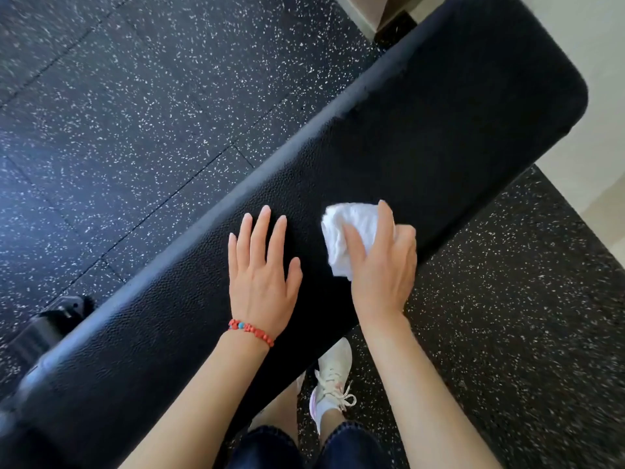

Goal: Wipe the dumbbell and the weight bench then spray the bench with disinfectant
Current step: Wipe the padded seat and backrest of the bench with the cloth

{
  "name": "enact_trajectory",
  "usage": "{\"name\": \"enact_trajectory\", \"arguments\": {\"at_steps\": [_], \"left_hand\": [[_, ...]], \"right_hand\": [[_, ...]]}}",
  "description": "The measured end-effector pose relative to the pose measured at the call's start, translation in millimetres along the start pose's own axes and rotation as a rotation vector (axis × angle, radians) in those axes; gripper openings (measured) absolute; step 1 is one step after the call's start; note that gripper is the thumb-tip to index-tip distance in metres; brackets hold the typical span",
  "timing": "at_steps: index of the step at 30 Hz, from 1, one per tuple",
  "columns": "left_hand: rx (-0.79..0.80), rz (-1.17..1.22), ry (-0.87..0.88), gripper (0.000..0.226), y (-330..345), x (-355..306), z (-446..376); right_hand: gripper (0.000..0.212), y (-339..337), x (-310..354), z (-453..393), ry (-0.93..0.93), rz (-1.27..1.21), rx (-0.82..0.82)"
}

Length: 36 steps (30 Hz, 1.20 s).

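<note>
A person leans over a black padded weight bench (422, 130), the counter of this scene, which runs across the head view from the 7 o'clock corner up toward 1 o'clock. Its pebbled vinyl top fills the middle of the frame, one rounded end lying near the pale wall at the upper right.

The left hand (262, 275) lies flat on the pad at about 6 o'clock from the frame's centre, its grip spread, fingers pointing up the bench and holding nothing. A red beaded bracelet (251, 331) (with one blue bead) circles that wrist.

Just to its right, at about 4 o'clock from centre, the right hand (382, 262) presses down on a bunched white cloth (345, 235), the grip curled over it with fingers pinching the wad against the pad. The cloth touches the bench surface near its right edge; the two hands sit near each other but apart.

Under the bench's near edge, a pale laced sneaker (333, 377) stands on the speckled black rubber floor (135, 113), which surrounds the bench on both sides in square tiles. Dark shorts (345, 445) show at the bottom edge. At 8 o'clock, a dark object (50, 326) juts out from beneath the bench onto the floor; what it is cannot be told.
</note>
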<state>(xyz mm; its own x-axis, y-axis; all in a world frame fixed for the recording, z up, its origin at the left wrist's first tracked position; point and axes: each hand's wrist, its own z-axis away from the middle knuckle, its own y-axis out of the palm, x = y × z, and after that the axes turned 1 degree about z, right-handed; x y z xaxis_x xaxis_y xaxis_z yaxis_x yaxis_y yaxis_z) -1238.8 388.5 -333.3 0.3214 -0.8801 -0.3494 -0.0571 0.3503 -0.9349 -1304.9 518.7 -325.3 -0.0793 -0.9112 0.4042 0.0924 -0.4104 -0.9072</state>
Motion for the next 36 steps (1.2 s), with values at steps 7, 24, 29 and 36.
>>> {"name": "enact_trajectory", "arguments": {"at_steps": [7,24,29,36], "left_hand": [[0.101,-0.087,0.187,0.056,15.3,-21.3,-37.5],[0.116,-0.065,0.201,0.054,23.8,-82.7,-66.8],[0.120,-0.093,0.262,0.054,40.9,-108.0,-87.4],[0.071,-0.150,0.256,0.054,51.6,-108.9,-86.9]], "right_hand": [[0.060,-5.9,-26.6,11.6,0.087,-0.009,-0.081],[0.058,-14.1,-58.4,6.0,0.360,-0.282,-0.172],[0.057,-33.6,-83.1,-81.4,0.532,-0.431,-0.259],[0.056,-47.4,-106.0,-136.3,0.471,-0.377,-0.227]]}}
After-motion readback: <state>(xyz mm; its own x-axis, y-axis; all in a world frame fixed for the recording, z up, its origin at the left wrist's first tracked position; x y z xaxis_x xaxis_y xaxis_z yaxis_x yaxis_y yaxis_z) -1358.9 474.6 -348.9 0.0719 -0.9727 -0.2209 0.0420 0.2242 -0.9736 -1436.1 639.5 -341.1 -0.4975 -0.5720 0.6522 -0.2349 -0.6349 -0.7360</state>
